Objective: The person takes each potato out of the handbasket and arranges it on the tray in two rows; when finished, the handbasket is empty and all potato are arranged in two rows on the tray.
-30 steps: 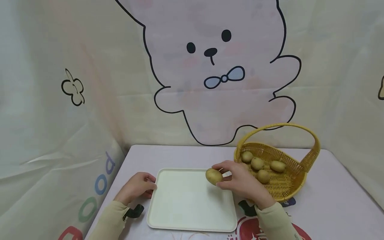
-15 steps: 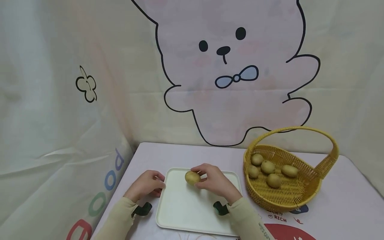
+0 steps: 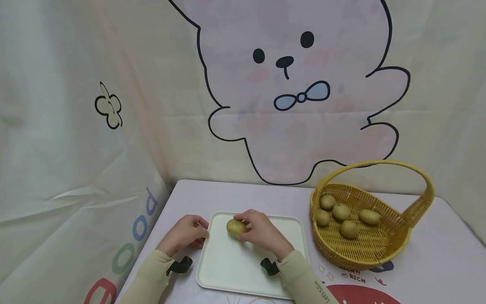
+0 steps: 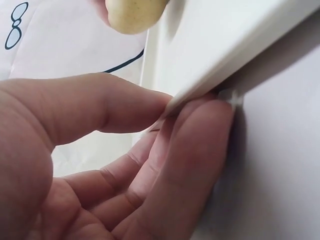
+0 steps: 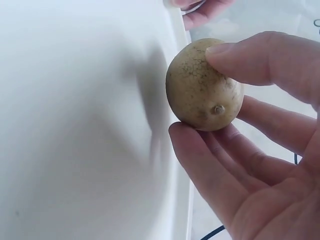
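Observation:
My right hand [image 3: 262, 232] pinches a round tan potato [image 5: 202, 85] between thumb and fingers, over the far left part of a white rectangular tray [image 3: 243, 266]. In the right wrist view the potato casts a shadow on the tray beside it. At the tray's left edge, my left hand [image 3: 185, 234] pinches the rim between thumb and forefinger, as the left wrist view shows closely. Several more potatoes [image 3: 349, 229] lie in a yellow woven basket [image 3: 364, 249] to the right of the tray.
The basket's tall arched handle [image 3: 376, 162] rises above its rim. Behind the white table [image 3: 243, 196] hangs a cloth backdrop with a printed bear [image 3: 288, 126]; another cloth side [image 3: 114, 190] borders the left. Printed red artwork [image 3: 360, 293] marks the table's front right.
My right hand has carried the potato leftward, from the tray's right side to its far left part. My left hand stays at the rim. The head view has shifted slightly.

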`<state>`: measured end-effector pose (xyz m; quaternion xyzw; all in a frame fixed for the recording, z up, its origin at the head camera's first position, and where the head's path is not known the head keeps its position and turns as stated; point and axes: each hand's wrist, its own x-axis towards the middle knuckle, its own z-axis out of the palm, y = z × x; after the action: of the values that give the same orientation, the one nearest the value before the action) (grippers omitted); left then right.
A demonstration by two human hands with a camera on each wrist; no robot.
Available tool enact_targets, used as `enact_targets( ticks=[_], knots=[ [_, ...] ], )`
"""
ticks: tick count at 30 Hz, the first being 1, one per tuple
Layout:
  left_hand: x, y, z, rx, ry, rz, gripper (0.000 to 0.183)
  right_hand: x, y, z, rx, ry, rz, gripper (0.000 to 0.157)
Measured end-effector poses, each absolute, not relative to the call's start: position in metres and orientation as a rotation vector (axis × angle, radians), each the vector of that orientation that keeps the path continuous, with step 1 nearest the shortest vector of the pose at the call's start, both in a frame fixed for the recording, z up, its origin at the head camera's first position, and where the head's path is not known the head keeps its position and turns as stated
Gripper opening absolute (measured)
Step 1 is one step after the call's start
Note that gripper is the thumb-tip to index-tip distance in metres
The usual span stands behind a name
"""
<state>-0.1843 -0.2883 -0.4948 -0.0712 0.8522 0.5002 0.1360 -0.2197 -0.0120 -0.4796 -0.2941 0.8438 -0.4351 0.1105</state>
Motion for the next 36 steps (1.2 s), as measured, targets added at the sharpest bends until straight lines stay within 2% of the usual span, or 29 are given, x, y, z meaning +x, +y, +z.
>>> enact_targets(
  ticks=[17, 36],
  knots=[
    [-0.188, -0.284, -0.493, -0.235, 2.453, 1.421, 0.027, -0.219, -0.022, -0.479, -0.914, 2.504, -1.232, 0.050],
    [-0.187, -0.290, -0.496, -0.246, 2.431, 1.433, 0.028, -0.220, -0.029, -0.482, -0.848, 2.467, -1.247, 0.049]
  ],
)
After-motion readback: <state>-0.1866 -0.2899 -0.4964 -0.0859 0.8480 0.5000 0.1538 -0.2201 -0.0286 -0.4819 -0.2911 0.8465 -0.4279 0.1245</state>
